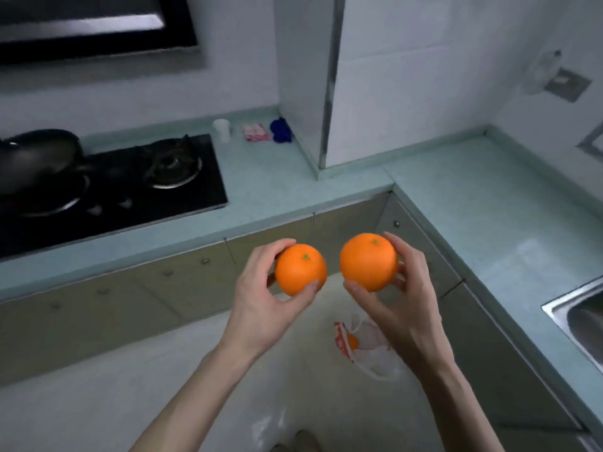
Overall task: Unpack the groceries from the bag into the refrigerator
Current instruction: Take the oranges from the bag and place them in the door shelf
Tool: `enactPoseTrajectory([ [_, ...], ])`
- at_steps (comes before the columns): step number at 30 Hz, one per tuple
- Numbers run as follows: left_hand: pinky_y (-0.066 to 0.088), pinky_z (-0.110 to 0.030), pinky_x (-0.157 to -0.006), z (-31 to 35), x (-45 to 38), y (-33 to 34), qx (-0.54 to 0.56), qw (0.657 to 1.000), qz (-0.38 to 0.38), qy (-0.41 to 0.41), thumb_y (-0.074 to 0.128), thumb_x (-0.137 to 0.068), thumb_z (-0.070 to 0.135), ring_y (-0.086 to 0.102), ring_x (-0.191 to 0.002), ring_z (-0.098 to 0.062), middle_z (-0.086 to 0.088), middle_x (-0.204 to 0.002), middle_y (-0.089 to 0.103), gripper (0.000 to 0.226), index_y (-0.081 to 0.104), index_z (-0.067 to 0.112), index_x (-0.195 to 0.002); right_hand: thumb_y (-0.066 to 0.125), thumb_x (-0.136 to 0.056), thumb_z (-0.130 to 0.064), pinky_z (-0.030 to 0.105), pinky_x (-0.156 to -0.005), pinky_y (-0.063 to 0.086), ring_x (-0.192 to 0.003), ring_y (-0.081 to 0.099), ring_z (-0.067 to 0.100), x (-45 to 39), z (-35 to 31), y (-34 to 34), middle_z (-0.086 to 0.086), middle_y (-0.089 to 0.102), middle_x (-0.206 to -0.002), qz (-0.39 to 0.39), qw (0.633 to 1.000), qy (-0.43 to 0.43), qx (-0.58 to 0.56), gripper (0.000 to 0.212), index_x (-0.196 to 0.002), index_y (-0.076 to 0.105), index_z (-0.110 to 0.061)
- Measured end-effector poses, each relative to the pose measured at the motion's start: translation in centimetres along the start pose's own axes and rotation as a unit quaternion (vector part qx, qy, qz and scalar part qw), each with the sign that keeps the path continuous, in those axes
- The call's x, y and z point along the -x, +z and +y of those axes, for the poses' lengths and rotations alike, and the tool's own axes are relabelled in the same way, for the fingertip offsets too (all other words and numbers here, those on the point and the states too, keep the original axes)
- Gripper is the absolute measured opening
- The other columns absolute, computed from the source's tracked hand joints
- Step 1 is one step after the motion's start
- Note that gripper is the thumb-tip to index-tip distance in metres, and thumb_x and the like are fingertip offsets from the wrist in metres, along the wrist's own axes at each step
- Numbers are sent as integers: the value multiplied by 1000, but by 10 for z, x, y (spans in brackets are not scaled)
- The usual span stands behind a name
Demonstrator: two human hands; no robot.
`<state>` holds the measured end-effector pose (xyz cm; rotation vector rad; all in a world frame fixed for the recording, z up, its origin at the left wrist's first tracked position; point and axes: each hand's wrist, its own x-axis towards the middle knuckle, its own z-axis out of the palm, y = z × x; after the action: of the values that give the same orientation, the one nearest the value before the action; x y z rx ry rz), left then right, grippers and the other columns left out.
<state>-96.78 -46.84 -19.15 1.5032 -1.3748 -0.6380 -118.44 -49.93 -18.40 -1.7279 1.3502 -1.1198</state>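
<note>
I hold two oranges side by side at chest height over the floor. My left hand (261,298) grips the left orange (300,269) with thumb below and fingers above. My right hand (401,298) grips the right orange (368,261), which is slightly larger and higher. Below them on the pale floor lies a white and red plastic bag (372,350), open, with another small orange (352,341) showing inside it. No refrigerator is in view.
An L-shaped pale green countertop (280,190) wraps the corner. It carries a black gas hob (130,181) with a dark wok (39,154), a white cup (222,128), a pink packet (256,132) and a blue object (280,129). A steel sink (584,318) sits at the right.
</note>
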Motion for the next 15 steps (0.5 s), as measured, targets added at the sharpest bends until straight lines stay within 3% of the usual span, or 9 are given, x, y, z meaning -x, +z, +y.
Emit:
enactPoseTrajectory([
  [3,54,-26,-93,13,17,-35,-11,997,67,-23,89,-75,33,56,-121,-2,20,-128,57,66,55,36,-131,90,-75,-28,14,-90,50,-118,59,2,-6,-32,20,-17,52,-140,-56,997,-20,-50,79,-141,47,-40],
  [7,53,-24,-93,23,40,-76,-36,986,159,-36,89,-74,29,59,-118,-4,24,-122,60,60,58,33,-126,91,-73,-29,18,-95,52,-123,60,4,-11,-58,51,-19,55,-139,-125,986,-54,-99,79,-138,48,-42],
  [11,51,-23,-95,25,71,-116,-76,964,249,-56,89,-74,30,60,-118,-8,18,-121,63,60,59,32,-125,92,-72,-28,11,-96,48,-125,58,1,-11,-82,91,-20,54,-139,-208,965,-83,-140,81,-138,48,-44],
  [15,51,-21,-94,30,115,-155,-108,934,330,-87,90,-74,32,61,-116,-7,19,-121,62,60,58,37,-123,91,-72,-30,14,-96,47,-125,57,0,1,-115,132,-26,53,-137,-293,935,-117,-163,81,-138,47,-47],
])
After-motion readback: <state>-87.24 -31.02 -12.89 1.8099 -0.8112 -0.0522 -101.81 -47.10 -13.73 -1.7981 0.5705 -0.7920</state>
